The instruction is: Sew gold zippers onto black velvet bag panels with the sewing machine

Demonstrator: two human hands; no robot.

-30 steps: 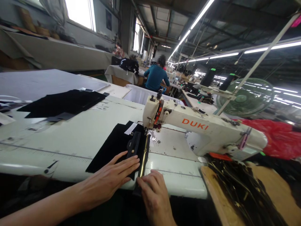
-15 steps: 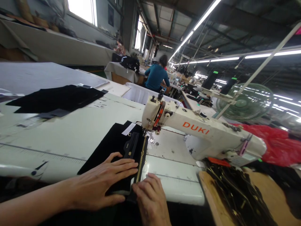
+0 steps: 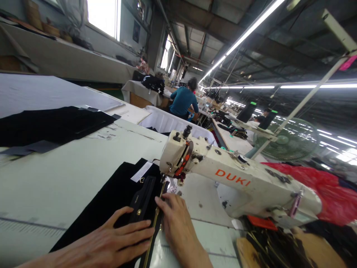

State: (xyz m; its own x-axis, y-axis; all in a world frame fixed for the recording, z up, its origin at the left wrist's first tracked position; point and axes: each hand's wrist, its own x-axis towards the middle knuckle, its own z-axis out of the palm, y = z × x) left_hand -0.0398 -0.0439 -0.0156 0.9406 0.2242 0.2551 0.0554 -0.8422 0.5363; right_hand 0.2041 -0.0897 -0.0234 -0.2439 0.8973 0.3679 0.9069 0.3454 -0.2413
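A black fabric piece (image 3: 108, 197) lies on the sewing machine bed, its upper right edge under the presser foot area of the white sewing machine (image 3: 203, 167). Along that edge runs a gold-toothed zipper (image 3: 163, 189). My left hand (image 3: 119, 238) rests flat on the fabric with fingers spread, fingertips beside the zipper. My right hand (image 3: 180, 227) is closed at the zipper edge just below the needle, thumb and fingers gripping it. A dark pocket trim (image 3: 145, 195) with a gold stud and a white label (image 3: 141, 171) are on the fabric.
Black fabric pieces (image 3: 55, 124) lie on the table at left. Behind the machine stands a white plastic bin (image 3: 178, 121). At right are a pile of zippers (image 3: 267, 245), red plastic (image 3: 295, 186) and a fan (image 3: 287, 139). A co-worker (image 3: 184, 100) sits farther back.
My right hand has moved up along the zipper, from its lower end to near the needle. The left hand stays flat on the fabric. The camera view has shifted slightly.
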